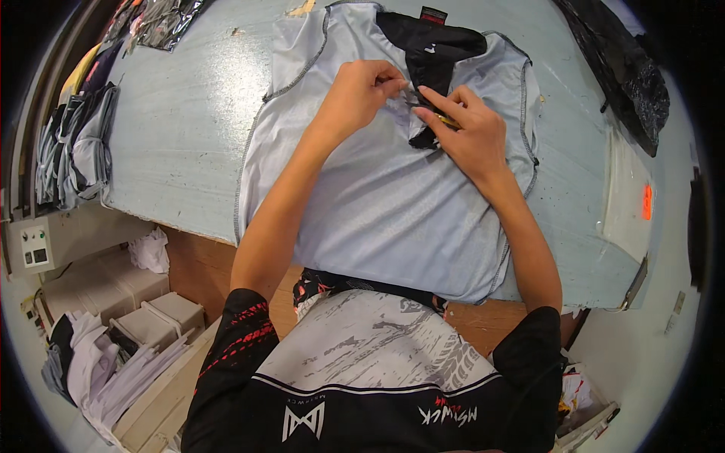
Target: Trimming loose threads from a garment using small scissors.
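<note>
A light grey sleeveless-looking shirt (362, 204) lies spread on the table, inside out, with dark overlocked seams along its edges. Its black collar and placket (430, 64) are at the top. Over the placket's left edge, my left hand (361, 98) is closed in a pinch; what its fingertips grip is too small to tell. My right hand (474, 134) is across from it, fingers bent around a small yellow-handled tool (448, 120) that is mostly hidden under them. The fingertips of both hands nearly meet above the placket.
Bundles of folded grey and black garments (91, 147) sit at the table's left edge. A black plastic bag (630, 83) and a clear plastic sheet (627, 196) lie on the right. Below left are boxes (106, 283) and piled white cloth (98, 362).
</note>
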Tool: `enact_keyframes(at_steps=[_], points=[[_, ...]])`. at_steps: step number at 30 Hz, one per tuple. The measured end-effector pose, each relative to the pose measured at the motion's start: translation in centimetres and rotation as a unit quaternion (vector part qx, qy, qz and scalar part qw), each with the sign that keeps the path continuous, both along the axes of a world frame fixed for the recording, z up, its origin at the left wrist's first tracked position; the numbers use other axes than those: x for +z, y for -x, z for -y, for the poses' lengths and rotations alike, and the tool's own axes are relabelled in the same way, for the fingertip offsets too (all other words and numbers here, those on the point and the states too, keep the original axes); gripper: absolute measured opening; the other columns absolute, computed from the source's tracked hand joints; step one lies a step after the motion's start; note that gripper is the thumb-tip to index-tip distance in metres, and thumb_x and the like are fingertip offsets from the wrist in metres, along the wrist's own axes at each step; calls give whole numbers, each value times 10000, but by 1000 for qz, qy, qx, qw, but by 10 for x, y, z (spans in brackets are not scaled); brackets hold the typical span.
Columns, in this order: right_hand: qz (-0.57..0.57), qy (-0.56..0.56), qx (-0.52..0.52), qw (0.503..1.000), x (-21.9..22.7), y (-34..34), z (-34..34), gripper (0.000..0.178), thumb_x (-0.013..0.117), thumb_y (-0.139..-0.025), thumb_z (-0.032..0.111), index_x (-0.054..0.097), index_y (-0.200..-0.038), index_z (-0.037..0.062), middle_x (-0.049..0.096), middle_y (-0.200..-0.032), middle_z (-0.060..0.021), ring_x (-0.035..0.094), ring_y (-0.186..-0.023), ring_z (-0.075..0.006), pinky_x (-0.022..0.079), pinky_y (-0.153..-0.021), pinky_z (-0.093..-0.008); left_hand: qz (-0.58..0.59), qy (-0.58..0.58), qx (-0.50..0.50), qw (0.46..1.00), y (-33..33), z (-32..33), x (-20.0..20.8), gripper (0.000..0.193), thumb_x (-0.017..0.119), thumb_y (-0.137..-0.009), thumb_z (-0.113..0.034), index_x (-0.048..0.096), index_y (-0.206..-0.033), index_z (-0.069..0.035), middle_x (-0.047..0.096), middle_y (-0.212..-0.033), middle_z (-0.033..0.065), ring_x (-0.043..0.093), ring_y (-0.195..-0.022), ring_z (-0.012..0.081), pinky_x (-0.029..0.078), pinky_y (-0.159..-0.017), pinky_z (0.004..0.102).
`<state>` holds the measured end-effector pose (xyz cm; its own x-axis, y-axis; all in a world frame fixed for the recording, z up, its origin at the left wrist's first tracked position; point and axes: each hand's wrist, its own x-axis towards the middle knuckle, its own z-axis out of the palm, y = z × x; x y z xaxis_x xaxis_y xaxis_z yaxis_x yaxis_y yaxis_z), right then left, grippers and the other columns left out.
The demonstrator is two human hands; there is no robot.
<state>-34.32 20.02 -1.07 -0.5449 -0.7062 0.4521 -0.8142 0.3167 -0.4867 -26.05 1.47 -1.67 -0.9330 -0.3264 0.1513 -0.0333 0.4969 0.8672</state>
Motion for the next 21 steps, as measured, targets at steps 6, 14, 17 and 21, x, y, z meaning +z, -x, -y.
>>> enact_keyframes(at_steps=[6,14,17,21], points=[[-1,-13,48,999,2,-4,1,338,779,-744,242,720,-1072,187,512,-689,-17,514,-540,-139,400,-486,-274,13,-35,17,999,-1,4,-2,190,634,-879,-126,669,-951,47,688,-772,100,621,-700,124,481,-643,265],[0,-26,34,999,3,0,3,322,768,-751,195,721,-1068,169,526,-688,-30,518,-565,-151,415,-517,-280,22,-87,-12,996,-4,8,-2,211,622,-895,-156,662,-915,50,672,-759,72,620,-732,107,481,-688,247],[1,0,10,1000,0,1,4,322,760,-761,184,717,-1079,163,522,-680,-33,507,-558,-155,416,-526,-284,27,-92,-15,995,-5,7,-1,211,621,-898,-159,660,-912,49,668,-759,64,616,-734,102,483,-693,245],[-24,12,-7,1000,0,-1,6,333,751,-771,161,709,-1102,164,515,-672,-29,490,-536,-138,397,-499,-270,29,-110,-23,993,-5,8,-3,210,619,-903,-157,659,-915,48,659,-756,49,609,-736,93,484,-696,239]])
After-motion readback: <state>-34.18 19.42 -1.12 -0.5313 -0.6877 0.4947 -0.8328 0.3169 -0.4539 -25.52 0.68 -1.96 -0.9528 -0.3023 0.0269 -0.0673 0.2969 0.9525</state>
